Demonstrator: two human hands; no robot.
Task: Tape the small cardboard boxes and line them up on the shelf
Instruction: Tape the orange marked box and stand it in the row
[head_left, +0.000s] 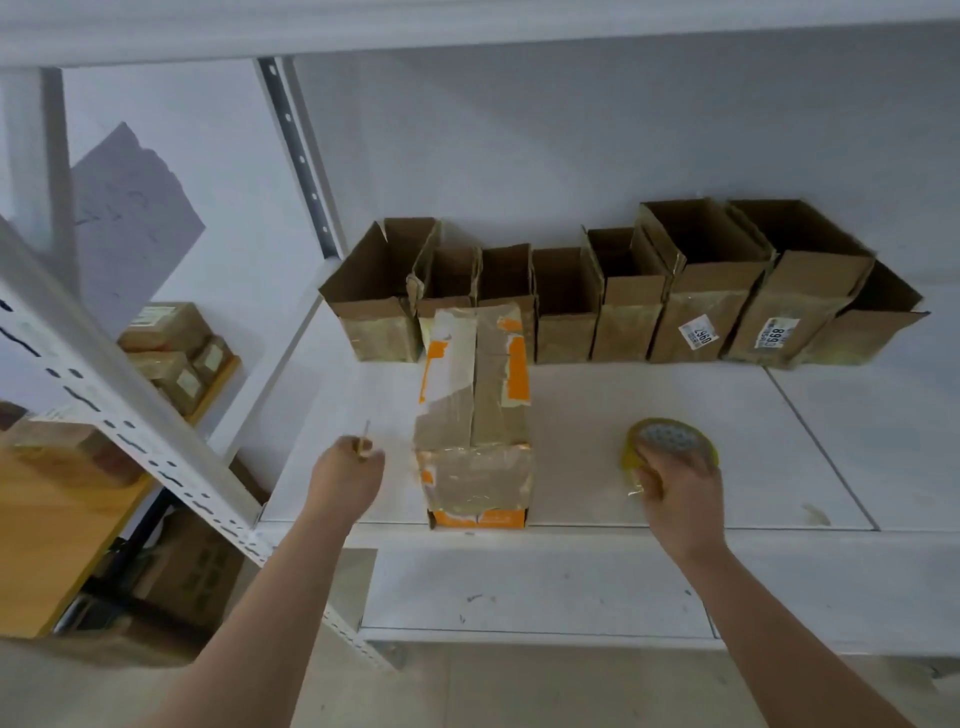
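Right hand (678, 488): tape roll (670, 441) gripped, partly hidden. Left hand (345, 470): small thin item (365, 439) pinched, unidentifiable. Taped box (475, 410) between them.

Two bare forearms rise from the lower edge of the head view; no sleeve, cuff or glove covers either one in the part that shows; the left hand (347, 470) is bare, seen from its back, with no ring or band to be made out on it; the right hand (678, 491) is likewise bare, its back and knuckles toward the camera; neither wrist carries a watch or bracelet; both arms look slender and smooth, widening toward the bottom corners of the picture; fingernails are too small to make out.
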